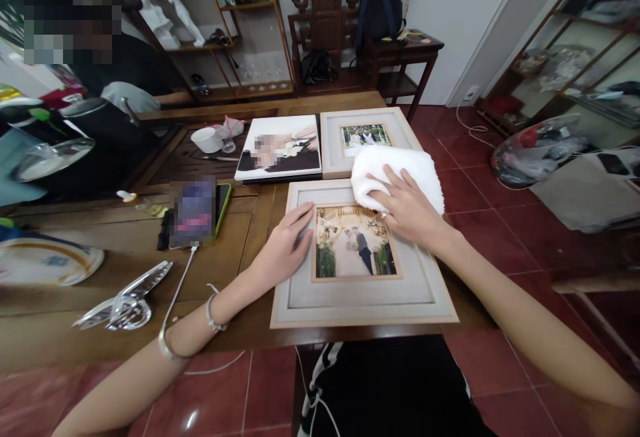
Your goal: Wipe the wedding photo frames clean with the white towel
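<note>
A pale wooden picture frame point(360, 298) lies flat near the table's front edge, with a photo of a couple in its middle. My left hand point(287, 247) rests on its left rim, fingers stretched out and thumb apart. A folded, fluffy white cloth point(425, 170) lies over the frame's far right corner and partly over a second framed photo point(395, 117) behind. On that cloth my right hand point(407, 207) presses down, a ring on one finger, holding it against the frame. Left of the second frame is a photo album point(280, 147) with a couple on its cover.
On the table point(240, 217) to the left are a phone point(195, 214) with a cable, a dropper bottle point(145, 205), crumpled silver wrapping point(127, 300), a white cup point(206, 138) and a dark pot point(100, 130). Another person point(135, 67) is at the far left.
</note>
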